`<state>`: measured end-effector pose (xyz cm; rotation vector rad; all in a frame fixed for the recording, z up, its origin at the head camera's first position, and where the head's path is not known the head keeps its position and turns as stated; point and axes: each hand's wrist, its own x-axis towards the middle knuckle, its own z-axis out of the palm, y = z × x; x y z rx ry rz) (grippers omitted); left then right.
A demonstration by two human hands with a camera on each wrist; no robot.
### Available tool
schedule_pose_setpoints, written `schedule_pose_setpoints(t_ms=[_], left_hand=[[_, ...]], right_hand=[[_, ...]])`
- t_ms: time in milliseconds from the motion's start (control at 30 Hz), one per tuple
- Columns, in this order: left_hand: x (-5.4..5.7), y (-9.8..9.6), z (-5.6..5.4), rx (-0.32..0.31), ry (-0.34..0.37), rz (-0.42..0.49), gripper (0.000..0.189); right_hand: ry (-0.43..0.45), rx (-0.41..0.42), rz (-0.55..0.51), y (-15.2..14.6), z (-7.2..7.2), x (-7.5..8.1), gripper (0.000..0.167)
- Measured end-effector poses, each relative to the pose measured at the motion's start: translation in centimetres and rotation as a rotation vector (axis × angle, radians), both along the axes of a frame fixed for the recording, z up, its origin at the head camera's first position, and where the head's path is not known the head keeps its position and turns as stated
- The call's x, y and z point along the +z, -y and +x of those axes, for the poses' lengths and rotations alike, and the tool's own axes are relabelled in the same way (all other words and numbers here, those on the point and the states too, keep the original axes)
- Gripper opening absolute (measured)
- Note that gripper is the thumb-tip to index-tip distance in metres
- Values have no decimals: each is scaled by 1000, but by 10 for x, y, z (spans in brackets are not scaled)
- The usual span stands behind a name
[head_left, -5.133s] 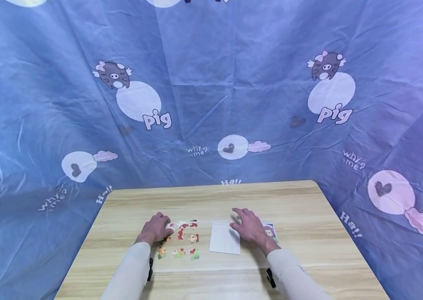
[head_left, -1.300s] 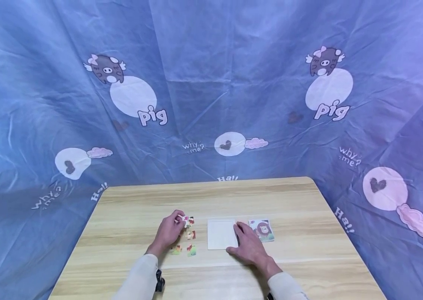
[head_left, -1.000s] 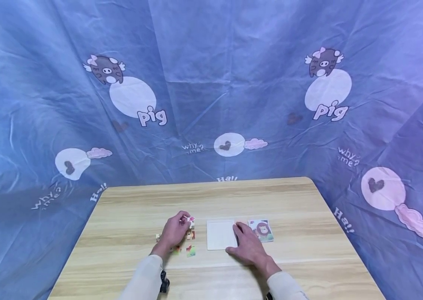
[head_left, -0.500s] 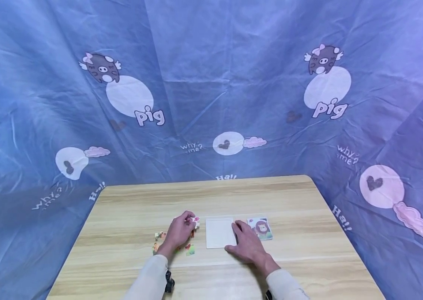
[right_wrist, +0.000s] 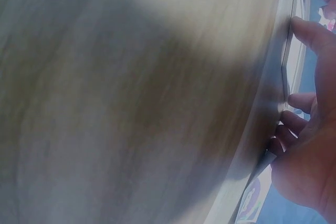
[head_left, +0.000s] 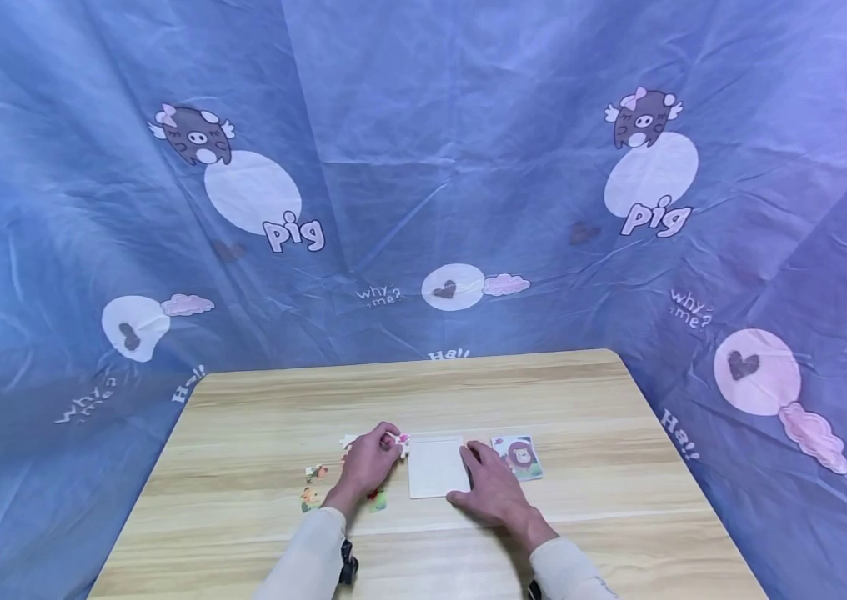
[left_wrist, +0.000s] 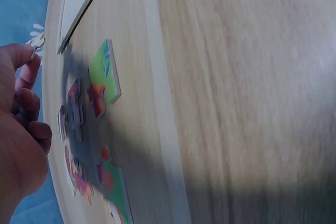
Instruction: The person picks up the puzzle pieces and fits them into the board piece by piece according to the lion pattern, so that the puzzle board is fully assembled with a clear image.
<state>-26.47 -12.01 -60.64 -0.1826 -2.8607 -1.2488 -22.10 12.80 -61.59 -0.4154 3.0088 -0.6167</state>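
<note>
My left hand [head_left: 367, 468] pinches a small jigsaw piece [head_left: 403, 442] with white and pink on it, between thumb and index finger, at the upper left corner of a white square puzzle tray [head_left: 434, 472]. In the left wrist view the piece [left_wrist: 38, 40] is raised above the table. At the tray's right side my right hand [head_left: 497, 487] holds it, thumb by the near corner and fingertips along the right edge. More jigsaw pieces lie left of the tray, among them an orange and green one [head_left: 310, 498] and a green one [left_wrist: 107, 72]; my left hand and forearm hide some.
A square card with a lion picture [head_left: 521, 457] lies just right of my right hand. All of it rests on a pale wooden table [head_left: 423, 392]. A blue printed cloth [head_left: 393, 200] hangs behind the table and along both sides.
Earlier my left hand was over the laid-out pieces. It has picked up a piece and carried it right to the tray's upper left corner. My right hand moved onto the tray's edge and stayed there.
</note>
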Motion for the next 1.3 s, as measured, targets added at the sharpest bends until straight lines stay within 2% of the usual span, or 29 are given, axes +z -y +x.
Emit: schedule_pose_setpoints(t_ms=[200,400,667,900,1033,1300], left_hand=[[-4,-11,1,-11,-8,-6,17],[-8,-18,2,-23,-27,9,17],[-12,-23,4,-37,-27,-23,17],[-14,-27,5,-25,-23,-35,17],[-14,-29,5,-24,-50,-63,17],[-17,-33,2,19,-87,-123,16]], right_hand=[[21,-11,-5,-3,2,0,88],[-7,15,14,-5,3,-1,85],[-25,12,15,-5,4,-3,84],[-24,18,25,-6,3,-6,83],[-32,19,36,-7,4,-7,83],[-51,25,36,-8,6,-8,85]])
